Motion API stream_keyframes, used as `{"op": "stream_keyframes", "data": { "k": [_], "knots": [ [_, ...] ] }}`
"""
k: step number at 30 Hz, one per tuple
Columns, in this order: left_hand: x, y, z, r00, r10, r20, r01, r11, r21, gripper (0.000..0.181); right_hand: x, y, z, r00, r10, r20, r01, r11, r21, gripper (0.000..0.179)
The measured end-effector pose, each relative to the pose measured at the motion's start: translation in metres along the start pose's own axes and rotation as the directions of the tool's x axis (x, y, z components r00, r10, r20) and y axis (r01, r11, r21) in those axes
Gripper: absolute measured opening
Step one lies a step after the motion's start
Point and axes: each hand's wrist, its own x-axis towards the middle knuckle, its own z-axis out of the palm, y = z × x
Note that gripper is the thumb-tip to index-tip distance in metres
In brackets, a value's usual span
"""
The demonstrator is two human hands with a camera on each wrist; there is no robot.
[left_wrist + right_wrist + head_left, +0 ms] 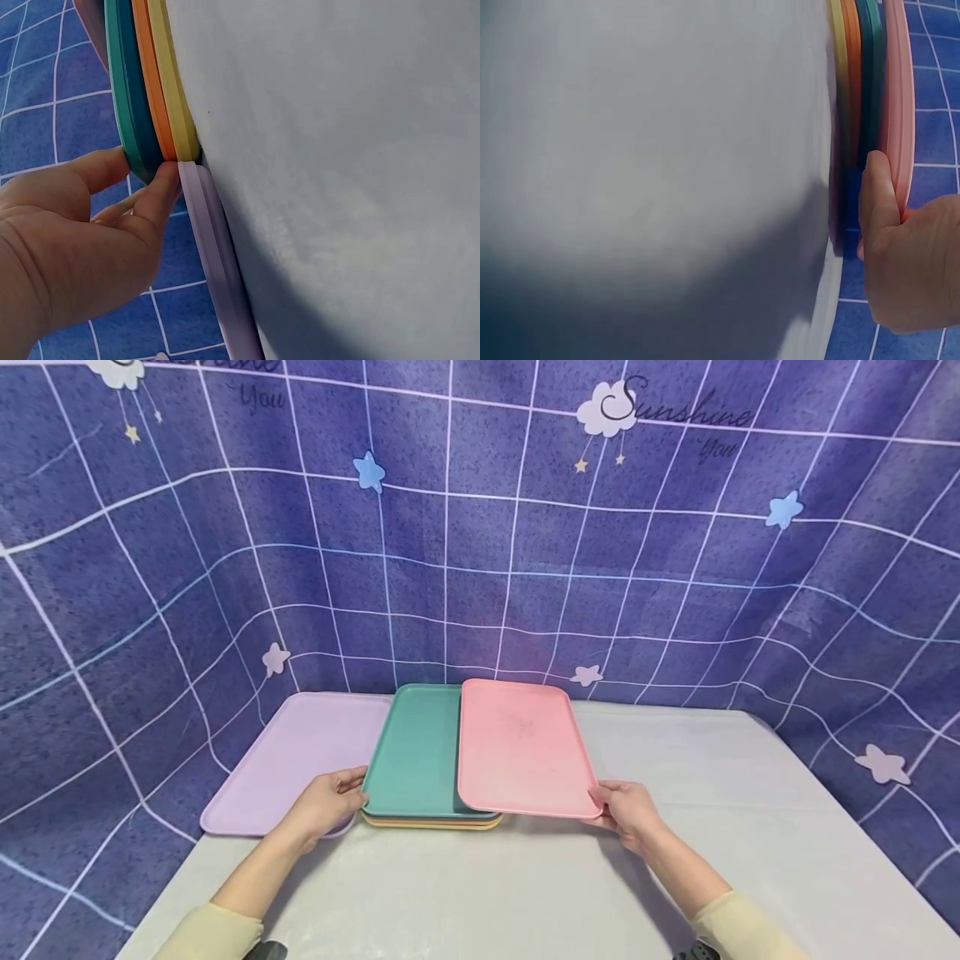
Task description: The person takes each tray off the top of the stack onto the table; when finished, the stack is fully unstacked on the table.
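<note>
My right hand [630, 814] pinches the front right corner of a pink tray [525, 747], thumb on top and fingers beneath. The pink tray overlaps the right part of a green tray [420, 752] and juts out past it to the right. At the front left corner of the green tray, my left hand [322, 806] pinches its edge between thumb and fingers. Beneath the green tray lie an orange tray [150, 82] and a yellow tray [174, 82], mostly hidden. A light purple tray [315, 743] lies flat on the left, partly behind my left hand.
A white-covered table [465, 893] carries the trays. A blue curtain [480, 527] with a pale grid, stars and clouds hangs behind it and along both sides. The stack stands near the table's back edge.
</note>
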Motion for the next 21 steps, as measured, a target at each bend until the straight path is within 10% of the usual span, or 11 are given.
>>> {"op": "stream_keyframes", "data": {
  "k": [21],
  "knots": [
    [0.0, -0.002, 0.001, 1.0, -0.005, 0.004, 0.005, 1.0, -0.004, 0.057, -0.002, 0.002, -0.047, 0.998, 0.055, -0.031, -0.054, 0.998, 0.011, 0.044]
  ]
}}
